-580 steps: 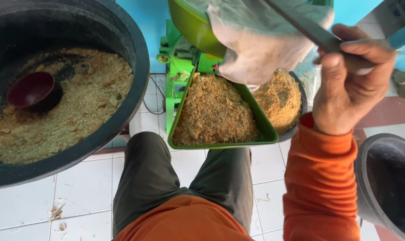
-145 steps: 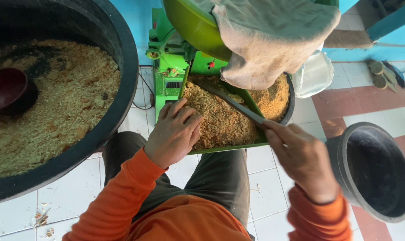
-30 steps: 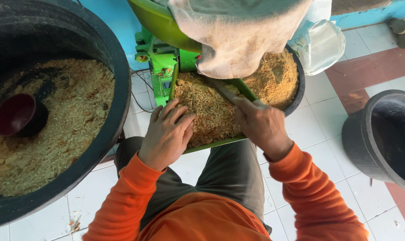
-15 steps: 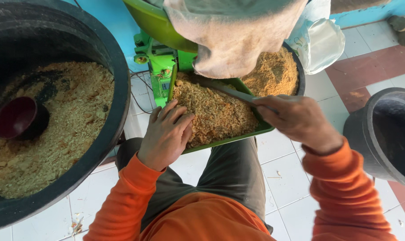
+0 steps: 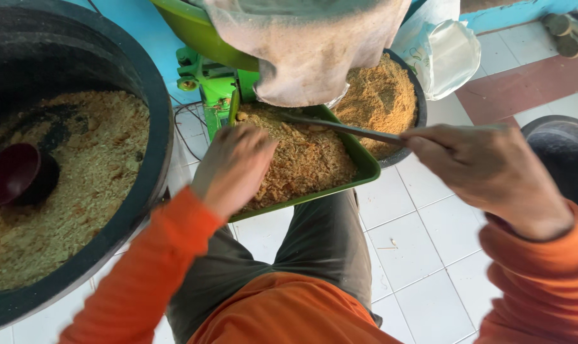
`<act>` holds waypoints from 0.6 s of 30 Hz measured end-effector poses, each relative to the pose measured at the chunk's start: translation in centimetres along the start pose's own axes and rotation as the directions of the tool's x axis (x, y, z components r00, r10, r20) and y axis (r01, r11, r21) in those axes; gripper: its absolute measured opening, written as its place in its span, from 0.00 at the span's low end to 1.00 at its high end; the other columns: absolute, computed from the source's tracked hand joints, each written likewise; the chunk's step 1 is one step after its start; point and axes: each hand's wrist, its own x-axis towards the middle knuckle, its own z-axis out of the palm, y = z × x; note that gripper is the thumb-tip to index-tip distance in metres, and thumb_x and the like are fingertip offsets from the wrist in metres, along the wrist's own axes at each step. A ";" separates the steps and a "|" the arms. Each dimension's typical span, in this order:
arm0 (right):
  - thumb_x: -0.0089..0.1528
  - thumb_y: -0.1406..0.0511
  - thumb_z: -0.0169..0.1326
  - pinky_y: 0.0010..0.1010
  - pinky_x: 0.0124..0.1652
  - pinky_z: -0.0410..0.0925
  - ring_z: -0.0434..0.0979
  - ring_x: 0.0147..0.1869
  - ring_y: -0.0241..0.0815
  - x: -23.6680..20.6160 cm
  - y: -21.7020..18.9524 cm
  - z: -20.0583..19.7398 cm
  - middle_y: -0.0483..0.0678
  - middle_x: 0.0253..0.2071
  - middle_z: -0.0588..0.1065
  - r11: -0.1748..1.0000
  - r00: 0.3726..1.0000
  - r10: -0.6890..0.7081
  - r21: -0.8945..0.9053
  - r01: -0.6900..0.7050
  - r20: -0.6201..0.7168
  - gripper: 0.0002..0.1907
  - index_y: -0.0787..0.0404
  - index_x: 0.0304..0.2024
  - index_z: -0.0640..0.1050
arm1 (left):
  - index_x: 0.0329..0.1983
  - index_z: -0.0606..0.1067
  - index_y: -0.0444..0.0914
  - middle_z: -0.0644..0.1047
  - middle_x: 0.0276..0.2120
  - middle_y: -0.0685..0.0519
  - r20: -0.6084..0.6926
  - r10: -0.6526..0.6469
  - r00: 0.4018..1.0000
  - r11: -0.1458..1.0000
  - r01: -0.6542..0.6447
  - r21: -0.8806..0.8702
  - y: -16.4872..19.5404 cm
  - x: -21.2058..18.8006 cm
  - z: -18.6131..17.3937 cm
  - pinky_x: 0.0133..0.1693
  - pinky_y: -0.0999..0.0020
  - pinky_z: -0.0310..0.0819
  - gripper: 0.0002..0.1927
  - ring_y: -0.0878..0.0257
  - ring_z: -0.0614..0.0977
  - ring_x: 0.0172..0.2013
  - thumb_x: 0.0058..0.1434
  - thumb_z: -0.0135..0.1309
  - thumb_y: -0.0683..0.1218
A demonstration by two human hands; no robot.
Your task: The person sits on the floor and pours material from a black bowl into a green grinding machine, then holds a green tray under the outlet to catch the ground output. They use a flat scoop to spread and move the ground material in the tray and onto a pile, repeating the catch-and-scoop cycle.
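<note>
The green tray point(image 5: 365, 167) was heaped with brown shreds point(image 5: 305, 159), the left hand point(image 5: 233, 167) pressing flat on them while the right hand point(image 5: 489, 175) gripped a thin metal rod point(image 5: 340, 127), much still unspread.

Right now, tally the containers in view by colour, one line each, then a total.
Black tubs: 3, the large tub at left, the tub behind the tray, the tub at right.
Green trays: 1, the tray of brown meal.
Dark red bowls: 1, the bowl in the large tub.
Total: 5
</note>
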 end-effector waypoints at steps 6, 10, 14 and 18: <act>0.67 0.59 0.55 0.29 0.19 0.64 0.70 0.16 0.33 -4.2 -1.0 -3.3 0.46 0.16 0.74 0.763 0.755 0.642 -0.016 -0.646 0.137 0.15 0.55 0.51 0.86 | 0.48 0.79 0.39 0.78 0.50 0.46 0.091 -0.051 0.995 0.965 0.072 -0.253 -2.1 12.5 5.4 0.55 0.54 0.69 0.13 0.49 0.76 0.55 0.61 0.52 0.38; 0.67 0.60 0.51 0.30 0.18 0.66 0.70 0.18 0.34 -7.3 -0.3 -4.0 0.46 0.19 0.71 0.663 0.656 0.695 0.093 -0.743 0.294 0.19 0.56 0.56 0.84 | 0.48 0.80 0.48 0.79 0.46 0.57 0.423 -0.033 0.905 0.933 0.179 -0.311 -2.3 15.6 7.5 0.57 0.55 0.65 0.12 0.57 0.77 0.54 0.62 0.57 0.52; 0.68 0.58 0.56 0.31 0.18 0.67 0.70 0.17 0.36 -9.4 0.0 -3.7 0.47 0.22 0.72 0.585 0.578 0.758 0.078 -0.807 0.303 0.17 0.57 0.55 0.85 | 0.45 0.81 0.47 0.79 0.43 0.56 0.408 0.111 0.906 0.972 -0.014 -0.234 -1.7 16.1 7.2 0.57 0.49 0.60 0.18 0.55 0.75 0.54 0.57 0.63 0.60; 0.66 0.58 0.57 0.29 0.18 0.67 0.69 0.19 0.35 -10.5 1.0 -3.6 0.46 0.22 0.73 0.666 0.658 0.693 0.086 -0.741 0.296 0.17 0.58 0.53 0.84 | 0.48 0.80 0.47 0.79 0.45 0.54 0.443 0.049 0.895 0.997 -0.017 -0.075 -1.4 15.9 6.6 0.58 0.49 0.61 0.19 0.53 0.75 0.54 0.58 0.61 0.59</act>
